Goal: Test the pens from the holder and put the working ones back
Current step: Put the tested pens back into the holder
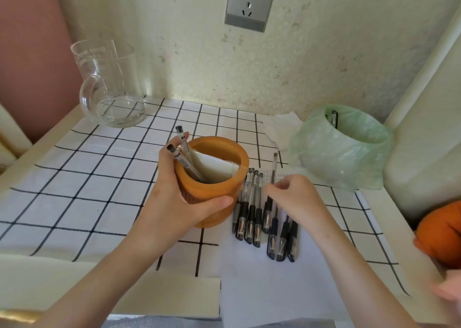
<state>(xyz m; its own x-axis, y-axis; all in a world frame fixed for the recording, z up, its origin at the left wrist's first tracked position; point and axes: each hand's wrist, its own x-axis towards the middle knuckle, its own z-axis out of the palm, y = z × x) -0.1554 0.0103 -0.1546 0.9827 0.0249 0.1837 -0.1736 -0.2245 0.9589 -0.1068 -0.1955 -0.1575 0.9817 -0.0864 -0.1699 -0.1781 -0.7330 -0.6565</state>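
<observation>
An orange round pen holder [219, 193] stands mid-table with a white divider inside. Two pens [183, 153] lean in its left compartment. My left hand [174, 198] is wrapped around the holder's left side and front. Several black-grip pens [252, 217] lie side by side on a white sheet of paper [269, 285] just right of the holder. My right hand [296, 198] rests over the right group of these pens, its fingers pinching one pen [274, 170] whose end points up and away.
A clear glass jug [109, 88] stands at the back left. At the back right is a green bag-lined bin [344, 150] holding a pen, with a tissue [279, 128] beside it. An orange object [441, 230] sits at the right edge. A grid-pattern cloth [82, 178] covers the table.
</observation>
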